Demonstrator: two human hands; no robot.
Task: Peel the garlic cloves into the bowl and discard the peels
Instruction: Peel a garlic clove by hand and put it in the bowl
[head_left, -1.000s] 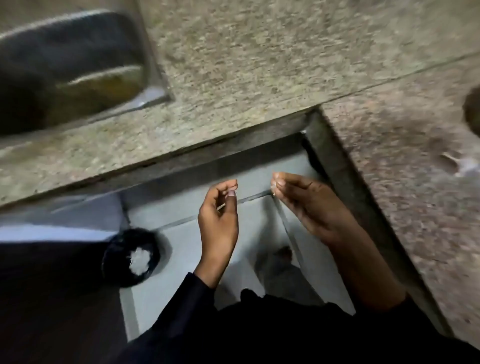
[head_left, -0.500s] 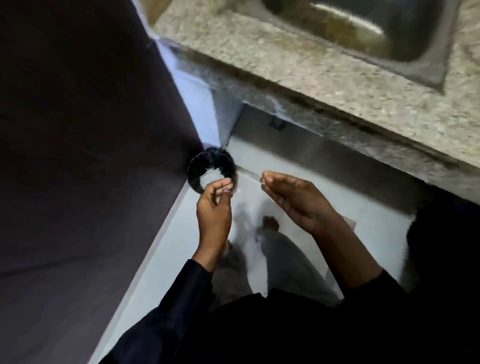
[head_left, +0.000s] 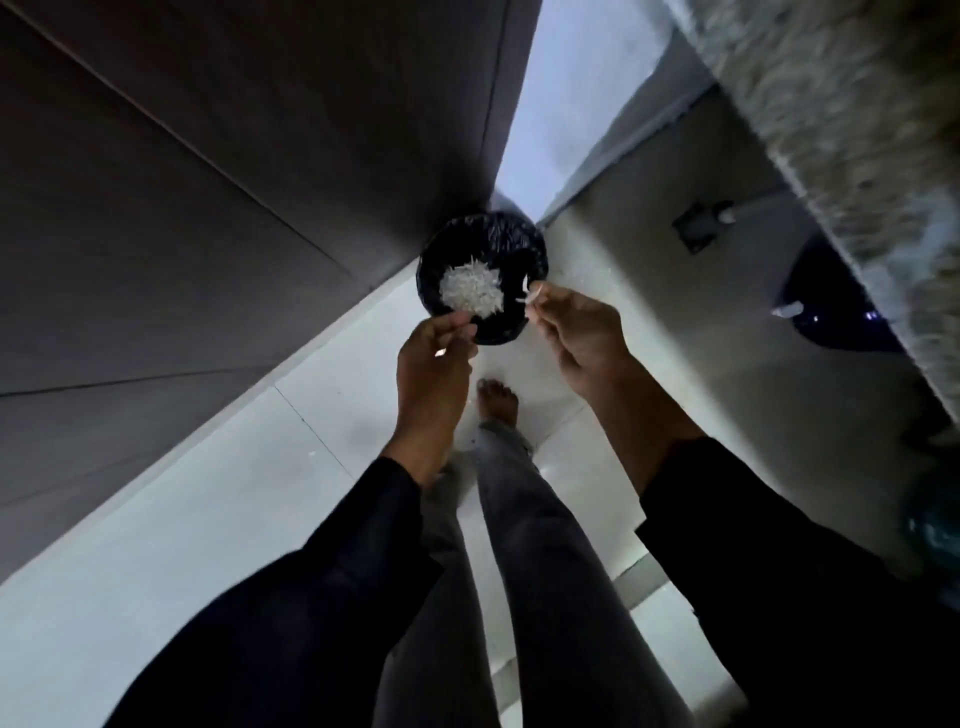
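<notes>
A small bin (head_left: 519, 249) lined with a black bag stands on the floor in the corner, with a heap of white garlic peels (head_left: 471, 288) inside. My left hand (head_left: 434, 366) hovers at the bin's near rim, fingers curled in a pinch around a small pale scrap. My right hand (head_left: 576, 325) is at the bin's right rim and pinches thin white peel bits (head_left: 529, 294) between thumb and fingertips. The bowl and garlic cloves are out of view.
A dark cabinet wall (head_left: 234, 182) rises on the left. The speckled stone counter edge (head_left: 857, 145) runs along the upper right, with a dark round object (head_left: 841, 312) under it. My legs and a bare foot (head_left: 497, 400) stand on the pale tiled floor (head_left: 208, 519).
The view has swung from the counter and sink down to the floor bin. Both hands, still pinching, have moved up to the bin's rim.
</notes>
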